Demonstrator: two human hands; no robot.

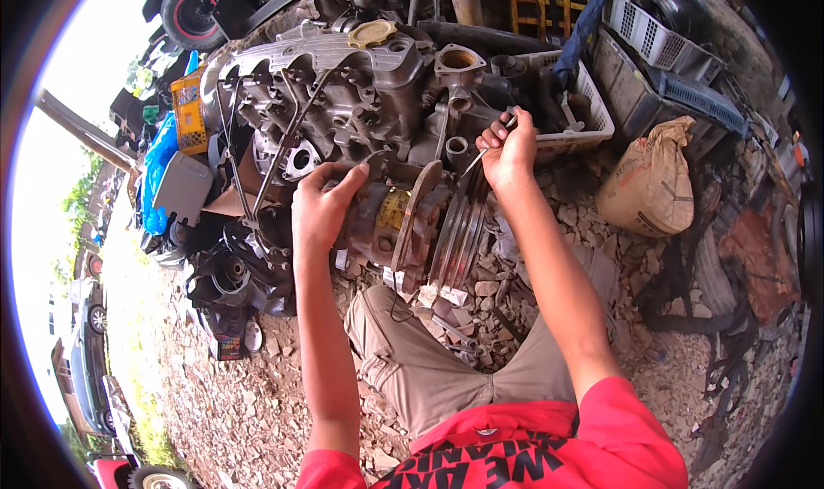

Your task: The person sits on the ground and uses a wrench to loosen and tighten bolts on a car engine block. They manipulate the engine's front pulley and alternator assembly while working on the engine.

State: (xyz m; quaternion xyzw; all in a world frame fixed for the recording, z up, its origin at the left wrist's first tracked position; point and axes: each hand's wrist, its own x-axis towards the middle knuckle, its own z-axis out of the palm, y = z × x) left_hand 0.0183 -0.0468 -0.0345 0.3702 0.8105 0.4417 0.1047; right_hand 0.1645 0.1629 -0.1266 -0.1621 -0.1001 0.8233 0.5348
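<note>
Ground (232, 386) is broken stone, running under the whole work spot. Engine (343, 85) sits across the top middle, greasy grey metal with a ribbed cover. Person's legs (403, 356) are bent and parted, knees toward the engine.

White crate (577, 139) at the engine's right, metal parts inside. Tan sack (650, 180) stands on the stones, to the right of and below that crate, top bunched.

Work piece is a rusty brown pump (371, 227) with a yellow label. It's just in front of the engine, near side, between the two forearms. Flat metal plate (416, 206) stands up on it. Grooved pulley (461, 240) sits at its right end, grooves facing the person's right leg.

Left hand (323, 204) is on the pump's left end, fingers bent, thumb out along the top edge. Fingertips partly hidden; can't tell if it grips or just rests. Right hand (512, 152) is curled tight round a thin metal rod, above and right of the pulley.

Yellow cap (372, 34) on top of the engine cover. Rod (475, 163) is slimmest: slants down-left from the fist, tip near the pulley's upper end. Can't tell if the tip touches anything.
</note>
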